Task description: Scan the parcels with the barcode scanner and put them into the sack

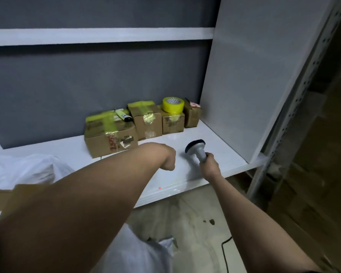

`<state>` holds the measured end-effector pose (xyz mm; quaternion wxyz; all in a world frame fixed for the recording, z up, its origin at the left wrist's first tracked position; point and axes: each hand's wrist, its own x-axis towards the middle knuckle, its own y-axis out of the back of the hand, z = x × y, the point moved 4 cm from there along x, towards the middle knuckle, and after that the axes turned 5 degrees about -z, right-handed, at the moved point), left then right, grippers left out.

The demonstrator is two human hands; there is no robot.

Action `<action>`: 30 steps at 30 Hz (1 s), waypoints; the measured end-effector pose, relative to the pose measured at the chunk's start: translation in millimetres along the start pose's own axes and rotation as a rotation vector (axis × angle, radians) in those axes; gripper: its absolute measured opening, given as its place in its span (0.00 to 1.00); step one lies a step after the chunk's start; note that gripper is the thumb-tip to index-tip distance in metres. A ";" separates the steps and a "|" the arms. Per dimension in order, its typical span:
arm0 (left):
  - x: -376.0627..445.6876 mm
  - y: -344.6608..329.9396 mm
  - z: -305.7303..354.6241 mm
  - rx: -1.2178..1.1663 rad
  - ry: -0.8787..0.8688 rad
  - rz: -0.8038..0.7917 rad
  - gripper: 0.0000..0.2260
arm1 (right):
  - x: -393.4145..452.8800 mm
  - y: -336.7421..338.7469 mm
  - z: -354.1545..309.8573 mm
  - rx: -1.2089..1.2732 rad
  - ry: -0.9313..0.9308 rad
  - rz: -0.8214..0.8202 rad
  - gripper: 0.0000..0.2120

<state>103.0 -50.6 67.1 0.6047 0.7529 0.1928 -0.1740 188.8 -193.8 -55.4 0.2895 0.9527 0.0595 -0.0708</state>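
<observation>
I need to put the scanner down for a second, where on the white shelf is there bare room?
Bare shelf lies right of the scanner toward the side panel, and along the front edge below the left hand. The back is crowded with boxes and tape roll.

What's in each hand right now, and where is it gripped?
The right hand grips the barcode scanner by its handle. The left hand is curled and holds nothing.

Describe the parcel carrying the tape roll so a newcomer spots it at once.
On the white shelf, four cardboard boxes line the grey back wall. It is the small box third from the left. Only it has a yellow tape roll standing on top.
</observation>
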 end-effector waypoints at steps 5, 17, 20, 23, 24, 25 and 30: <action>30.1 -0.4 -1.7 -0.045 0.006 0.108 0.18 | 18.6 -16.7 13.7 0.003 0.046 0.037 0.18; 59.2 -27.4 -16.1 -0.096 0.028 0.138 0.20 | 57.0 -29.0 21.5 0.001 0.028 0.063 0.18; 60.5 -31.3 -17.7 -0.084 0.032 0.121 0.20 | 65.8 -30.4 18.8 0.009 0.015 0.041 0.18; 60.5 -32.0 -19.2 -0.082 0.029 0.115 0.21 | 69.7 -34.9 14.6 -0.044 0.048 0.009 0.19; 61.8 -32.0 -20.0 -0.081 0.036 0.101 0.21 | 73.2 -37.1 15.9 -0.068 0.057 -0.007 0.19; 62.5 -33.2 -19.5 -0.092 0.028 0.093 0.21 | 72.7 -37.9 16.3 -0.100 0.059 -0.018 0.20; 53.1 -27.3 -22.7 -0.113 0.049 0.098 0.22 | 65.6 -28.0 13.2 -0.119 0.009 -0.065 0.33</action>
